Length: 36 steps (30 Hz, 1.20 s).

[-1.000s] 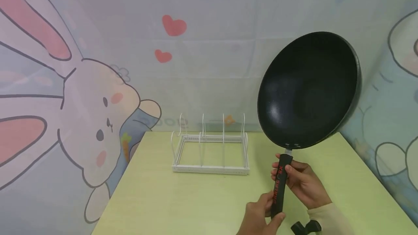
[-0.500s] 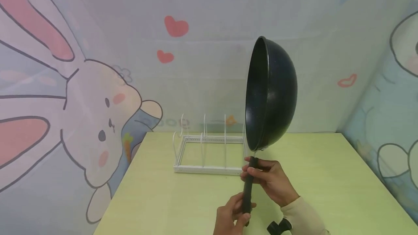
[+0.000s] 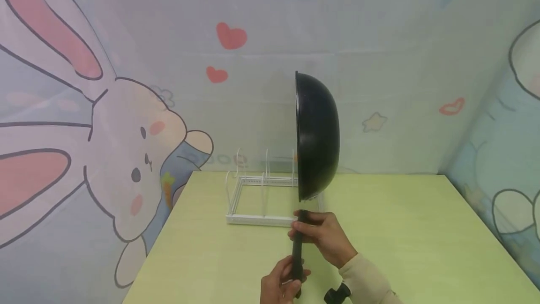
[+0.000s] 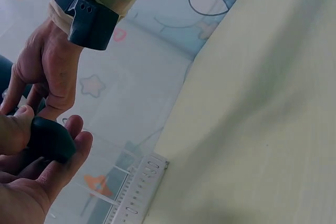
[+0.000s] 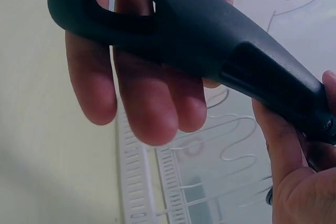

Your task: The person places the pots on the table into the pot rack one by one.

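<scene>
A black wok [image 3: 318, 137] is held up on edge in the head view, its rim facing left and its rounded outside facing right. Its long black handle [image 3: 297, 247] points down toward me. Near the bowl end, my right hand [image 3: 326, 238] grips the handle with thumb and fingers. Lower down, my left hand [image 3: 276, 283] pinches the handle's end. In the right wrist view, the handle [image 5: 194, 30] has a hanging hole, with left-hand fingers [image 5: 147, 100] behind it. A white wire rack [image 3: 261, 220] stands on the table, partly hidden by the wok and right hand.
The pale yellow table [image 3: 401, 229] reaches back to a printed cloth backdrop [image 3: 401, 60]. A black wrist camera [image 3: 337, 293] sits at my right sleeve [image 3: 367, 278]. The rack's upright wire dividers [image 3: 263, 193] rise behind the hands.
The wok has moved left and slightly down, from the right side to over the rack's right part. It has turned from showing its inside to being edge-on. Both hands keep their hold.
</scene>
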Each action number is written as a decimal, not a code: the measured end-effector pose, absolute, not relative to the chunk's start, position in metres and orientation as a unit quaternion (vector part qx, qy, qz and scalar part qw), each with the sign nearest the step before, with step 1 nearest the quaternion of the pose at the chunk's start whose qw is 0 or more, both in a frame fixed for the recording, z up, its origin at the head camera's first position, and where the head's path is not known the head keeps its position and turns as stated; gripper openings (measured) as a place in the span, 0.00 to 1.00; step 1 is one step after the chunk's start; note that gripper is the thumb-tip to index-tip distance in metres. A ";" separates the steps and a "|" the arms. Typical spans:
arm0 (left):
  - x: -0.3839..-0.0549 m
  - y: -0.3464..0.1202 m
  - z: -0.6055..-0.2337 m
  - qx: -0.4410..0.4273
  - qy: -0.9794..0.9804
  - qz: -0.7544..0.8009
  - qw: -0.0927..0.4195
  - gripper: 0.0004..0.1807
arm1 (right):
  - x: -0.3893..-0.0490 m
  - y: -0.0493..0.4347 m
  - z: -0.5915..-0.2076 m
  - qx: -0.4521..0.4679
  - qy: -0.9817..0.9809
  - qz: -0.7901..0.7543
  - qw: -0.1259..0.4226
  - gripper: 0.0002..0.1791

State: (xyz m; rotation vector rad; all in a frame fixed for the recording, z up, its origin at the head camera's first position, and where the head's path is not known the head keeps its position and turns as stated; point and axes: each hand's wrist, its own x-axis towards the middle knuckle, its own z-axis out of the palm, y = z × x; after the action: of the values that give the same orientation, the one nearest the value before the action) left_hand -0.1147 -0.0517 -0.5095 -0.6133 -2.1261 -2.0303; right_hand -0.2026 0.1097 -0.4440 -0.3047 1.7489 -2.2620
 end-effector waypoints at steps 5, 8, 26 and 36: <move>-0.113 -0.055 -0.513 -0.184 -0.699 -0.690 0.029 0.19 | -0.205 0.105 -0.457 -0.086 0.602 -0.781 0.145 0.28; -0.112 -0.058 -0.516 -0.179 -0.693 -0.699 0.014 0.21 | -0.206 0.102 -0.463 -0.083 0.599 -0.783 0.147 0.28; -0.120 -0.065 -0.546 -0.140 -0.684 -0.714 -0.045 0.28 | -0.212 0.091 -0.502 -0.053 0.627 -0.761 0.155 0.13; -0.120 -0.062 -0.555 -0.093 -0.727 -0.677 -0.073 0.28 | -0.212 0.092 -0.519 -0.048 0.620 -0.766 0.167 0.15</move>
State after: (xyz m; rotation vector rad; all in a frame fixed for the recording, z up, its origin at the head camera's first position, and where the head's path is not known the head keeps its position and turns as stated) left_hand -0.1198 -0.0620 -0.5549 -0.3054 -2.3954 -2.2307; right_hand -0.2125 0.0922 -0.5191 -0.1366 1.7637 -2.1792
